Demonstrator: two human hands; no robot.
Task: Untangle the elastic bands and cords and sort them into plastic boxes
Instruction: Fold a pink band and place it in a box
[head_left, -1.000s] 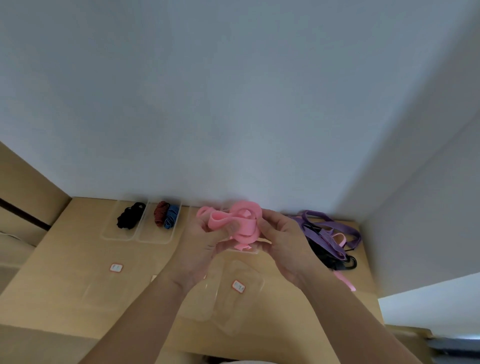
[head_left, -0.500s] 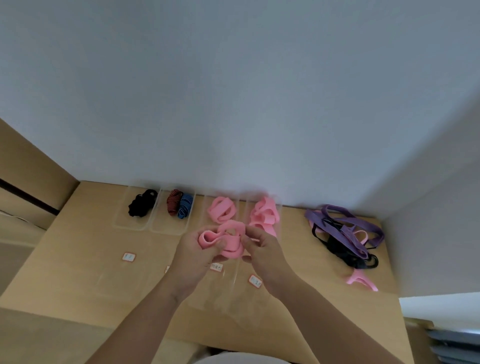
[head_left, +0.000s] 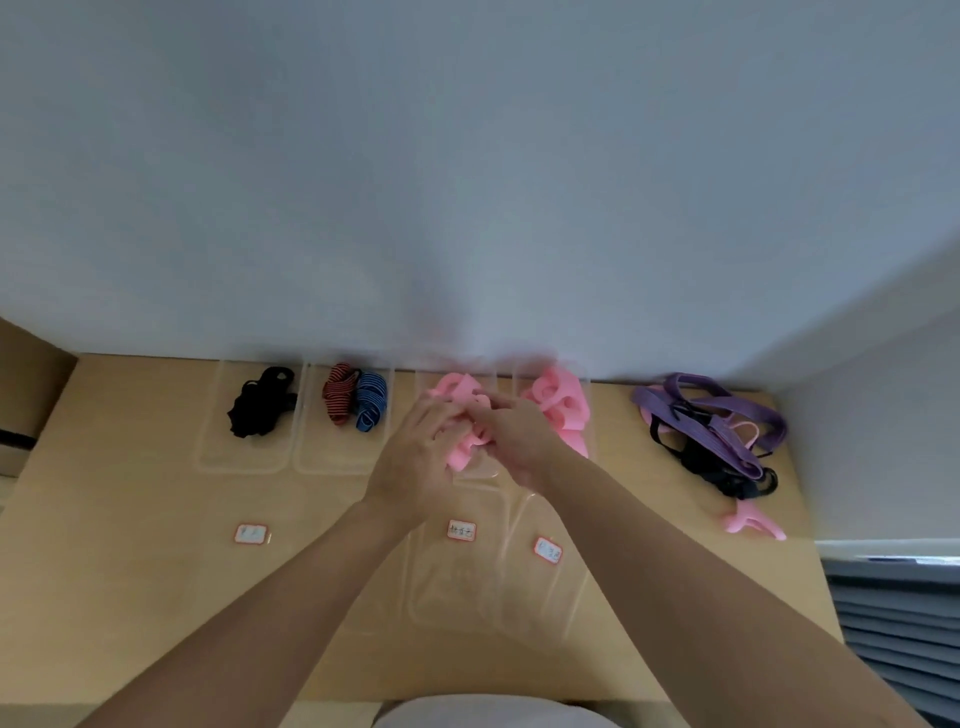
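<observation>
A: Item in hand?

B: One pink band (head_left: 464, 451), wide, flat and matte, bunched into soft folds. The left hand (head_left: 415, 457) and the right hand (head_left: 522, 441) both clasp it with curled fingers at the centre of the frame, over the third box in the row.

A: Containers?

B: Four clear plastic boxes (head_left: 244, 465), rectangular with rounded corners, side by side along the far edge of the tabletop (head_left: 130, 519), which is pale wood-grain.

A: Contents, left to right?

B: First, black cords (head_left: 262, 408), thin and heaped. Second, a red-and-black striped band (head_left: 336, 395) touching a blue striped band (head_left: 370, 402), both ribbed loops. Third, a looped pink piece (head_left: 457, 387) behind the hands. Fourth, piled pink bands (head_left: 563, 410).

A: Unsorted stock?

B: At the right of the frame, a tangle (head_left: 711, 431) of broad purple straps and black cords with pink showing through. Just below it lies a loose pink band (head_left: 753, 522).

A: Other entries?

B: Three small white labels (head_left: 251, 533) with red borders, on transparent lids (head_left: 457, 592) lying flat at lower centre; the writing is too blurred to read.
</observation>
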